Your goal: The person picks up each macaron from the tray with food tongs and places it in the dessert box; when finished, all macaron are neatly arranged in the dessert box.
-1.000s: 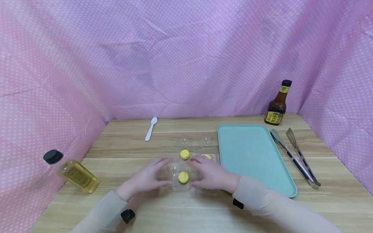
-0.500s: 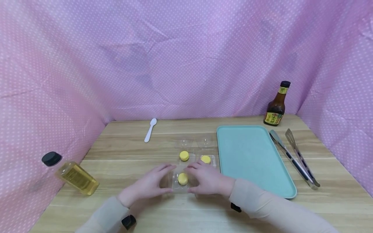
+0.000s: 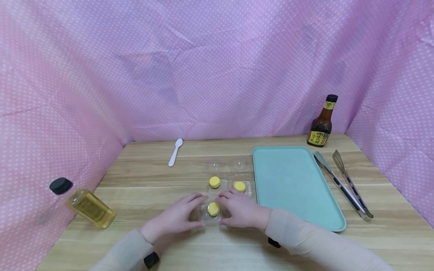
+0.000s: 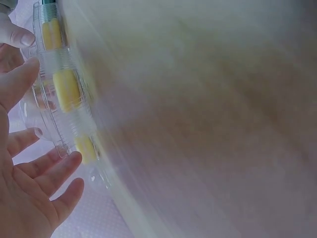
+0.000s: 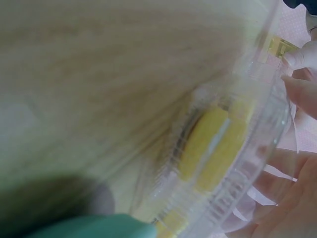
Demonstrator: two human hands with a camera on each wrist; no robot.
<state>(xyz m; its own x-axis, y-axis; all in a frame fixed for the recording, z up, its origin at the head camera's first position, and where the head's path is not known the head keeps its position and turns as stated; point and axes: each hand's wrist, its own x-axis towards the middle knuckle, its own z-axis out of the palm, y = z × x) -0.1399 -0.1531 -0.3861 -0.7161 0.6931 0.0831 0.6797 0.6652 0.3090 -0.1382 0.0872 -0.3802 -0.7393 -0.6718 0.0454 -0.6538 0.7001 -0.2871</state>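
Note:
A clear plastic clamshell box [image 3: 245, 184] lies on the wooden table [image 3: 152, 188] with yellow macarons in its cups. One macaron [image 3: 214, 209] sits in the near cup, and two more [image 3: 214, 182] [image 3: 239, 186] sit just behind it. My left hand [image 3: 176, 217] touches the near cup from the left with straight, spread fingers. My right hand [image 3: 242, 211] touches it from the right with relaxed fingers. The left wrist view has the box [image 4: 52, 64] edge-on beside my left hand [image 4: 29, 198]. Close up in the right wrist view are a macaron [image 5: 213, 148], the box [image 5: 247, 198] and my right hand [image 5: 302, 198].
A teal tray [image 3: 295, 184] lies right of the box, with metal tongs [image 3: 342, 184] beyond it and a dark sauce bottle [image 3: 321, 122] at the back right. A white spoon [image 3: 175, 151] lies at the back. An oil bottle [image 3: 84, 203] lies on its side at the left edge.
Both hands have drawn closer together around the near cup. The right hand slid left, uncovering the right rear macaron.

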